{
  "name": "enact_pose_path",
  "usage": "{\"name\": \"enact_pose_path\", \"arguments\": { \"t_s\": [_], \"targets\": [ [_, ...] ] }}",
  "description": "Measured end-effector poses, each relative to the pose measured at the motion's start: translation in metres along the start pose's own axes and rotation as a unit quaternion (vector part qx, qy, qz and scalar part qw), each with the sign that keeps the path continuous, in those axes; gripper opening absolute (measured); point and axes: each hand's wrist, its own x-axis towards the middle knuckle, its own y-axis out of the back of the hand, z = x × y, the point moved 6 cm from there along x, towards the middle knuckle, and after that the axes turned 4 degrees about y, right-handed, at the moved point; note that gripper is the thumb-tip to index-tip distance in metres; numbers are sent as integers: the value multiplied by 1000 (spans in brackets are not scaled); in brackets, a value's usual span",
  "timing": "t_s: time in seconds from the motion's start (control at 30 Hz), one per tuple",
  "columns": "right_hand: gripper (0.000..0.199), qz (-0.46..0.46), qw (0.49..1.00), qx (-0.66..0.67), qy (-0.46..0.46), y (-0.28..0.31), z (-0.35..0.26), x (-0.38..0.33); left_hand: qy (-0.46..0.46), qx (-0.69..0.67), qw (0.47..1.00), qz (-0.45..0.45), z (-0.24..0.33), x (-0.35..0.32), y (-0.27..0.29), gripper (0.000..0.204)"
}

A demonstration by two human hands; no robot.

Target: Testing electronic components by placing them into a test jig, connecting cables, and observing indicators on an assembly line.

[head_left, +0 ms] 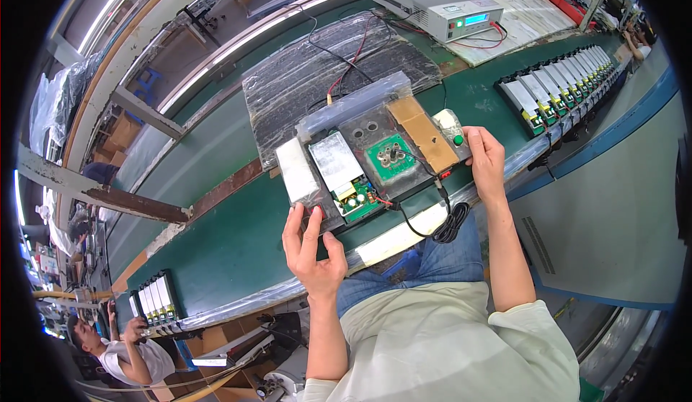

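Note:
A dark test fixture (344, 129) lies on the green bench in front of me. In its left part sits a power supply board (337, 163) with a silver metal cover and a green circuit board end. My left hand (314, 254) is open, its fingertips resting on the fixture's front left corner by a red button (318, 212). At the right end my right hand (486, 158) touches the edge beside a green button (458, 140), thumb apart from the fingers. A coiled black cable (452, 222) hangs off the front edge, its lead running up to the fixture.
Behind the fixture lies a dark ribbed mat (288, 78). A grey bench instrument (440, 9) with a lit display stands at the back right. Rows of power supply boards in black trays stand right (559, 85) and left (156, 297). A co-worker (133, 359) is at lower left.

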Motion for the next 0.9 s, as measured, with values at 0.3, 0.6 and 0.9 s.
{"name": "enact_pose_path", "arguments": {
  "t_s": [0.3,0.6,0.9],
  "targets": [
    [32,73,995,63,21,9,2,-2,-6,-10,1000,-5,-2,0,0,51],
    [18,1,988,-80,129,5,-65,-60,22,-32,996,85,25,-17,24,40],
    [21,-97,980,-157,78,-24,-84,-76,224,-389,855,-261,107,-42,-69,43]
  ]
}}
